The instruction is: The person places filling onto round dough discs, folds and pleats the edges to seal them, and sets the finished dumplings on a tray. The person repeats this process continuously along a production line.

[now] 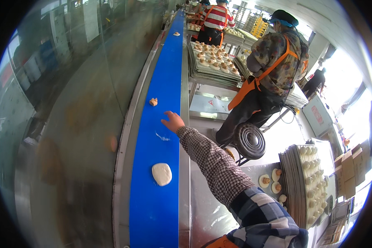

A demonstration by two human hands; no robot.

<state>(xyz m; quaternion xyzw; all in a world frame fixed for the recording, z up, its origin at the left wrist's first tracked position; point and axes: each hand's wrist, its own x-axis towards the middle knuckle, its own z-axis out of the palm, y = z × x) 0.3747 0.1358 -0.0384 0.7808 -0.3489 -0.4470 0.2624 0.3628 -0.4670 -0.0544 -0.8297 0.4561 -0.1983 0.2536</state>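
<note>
My right hand (174,122) reaches from the lower right over a blue conveyor belt (153,213). Its fingers are apart and hold nothing. Just beyond the fingertips, not touched, a small brown lump of filling (153,101) lies on the belt. A flat, rounded piece of white dough (161,174) rests nearer to me on the same belt. Between hand and dough there is a white floury smear (163,137). Farther up the belt sits a small dough piece topped with filling (176,33). My left hand is out of the picture.
A glass panel (74,124) lines the belt's left side. At right stand stacked trays of dough pieces (304,186), filled dough rounds (264,180) on a metal surface, and a round stool (249,141). Co-workers (279,62) stand beyond, near a topped-dough tray (214,58).
</note>
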